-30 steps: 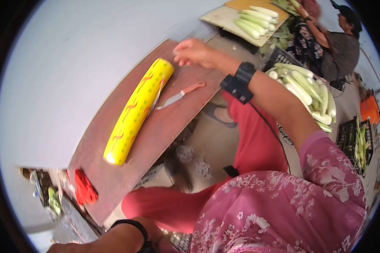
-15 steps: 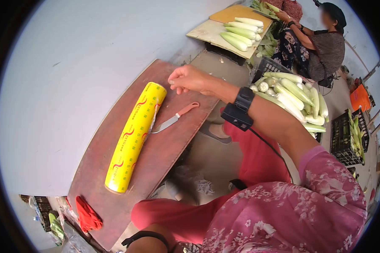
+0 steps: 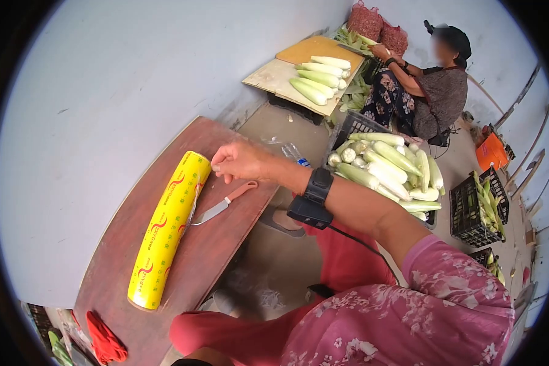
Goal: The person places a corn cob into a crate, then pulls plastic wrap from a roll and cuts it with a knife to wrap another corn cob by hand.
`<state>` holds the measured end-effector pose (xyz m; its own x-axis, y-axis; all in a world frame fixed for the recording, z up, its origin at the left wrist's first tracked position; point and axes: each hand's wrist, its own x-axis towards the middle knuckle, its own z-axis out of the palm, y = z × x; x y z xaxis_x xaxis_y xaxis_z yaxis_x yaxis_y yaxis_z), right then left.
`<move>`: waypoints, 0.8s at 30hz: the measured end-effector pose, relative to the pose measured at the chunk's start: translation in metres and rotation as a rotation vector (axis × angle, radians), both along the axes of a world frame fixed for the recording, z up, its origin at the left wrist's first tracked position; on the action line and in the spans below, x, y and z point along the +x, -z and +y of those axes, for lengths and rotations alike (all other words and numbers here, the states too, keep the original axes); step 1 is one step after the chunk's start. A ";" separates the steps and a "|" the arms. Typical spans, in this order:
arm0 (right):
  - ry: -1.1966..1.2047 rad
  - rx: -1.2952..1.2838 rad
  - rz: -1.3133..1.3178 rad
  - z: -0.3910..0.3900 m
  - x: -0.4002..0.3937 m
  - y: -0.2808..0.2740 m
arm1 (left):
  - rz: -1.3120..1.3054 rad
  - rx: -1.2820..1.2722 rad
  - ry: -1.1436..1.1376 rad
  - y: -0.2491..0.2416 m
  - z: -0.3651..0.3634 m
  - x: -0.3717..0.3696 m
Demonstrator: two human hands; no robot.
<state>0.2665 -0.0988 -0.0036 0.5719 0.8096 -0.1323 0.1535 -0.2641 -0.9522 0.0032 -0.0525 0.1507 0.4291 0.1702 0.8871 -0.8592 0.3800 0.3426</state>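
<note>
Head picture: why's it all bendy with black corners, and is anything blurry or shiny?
Head view: black corners and the reddish-brown table's bowed far edge suggest a very wide lens; head view: the lettering on the yellow cling film roll looks fairly crisp; head view: a blurred patch covers the seated person's face; head view: shine shows along the roll's loose film edge.

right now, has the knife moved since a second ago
No; against the table, the knife lies in the same place beside the yellow roll; only the view shifted.
</note>
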 end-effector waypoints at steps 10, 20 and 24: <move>-0.063 0.007 -0.060 0.002 0.002 -0.003 | -0.013 -0.007 -0.008 0.003 -0.007 0.006; -0.024 0.056 -0.046 0.003 0.005 0.004 | -0.011 -0.010 -0.012 0.004 -0.013 0.013; -0.036 0.066 -0.054 0.001 0.007 0.004 | -0.013 -0.010 -0.020 0.004 -0.013 0.014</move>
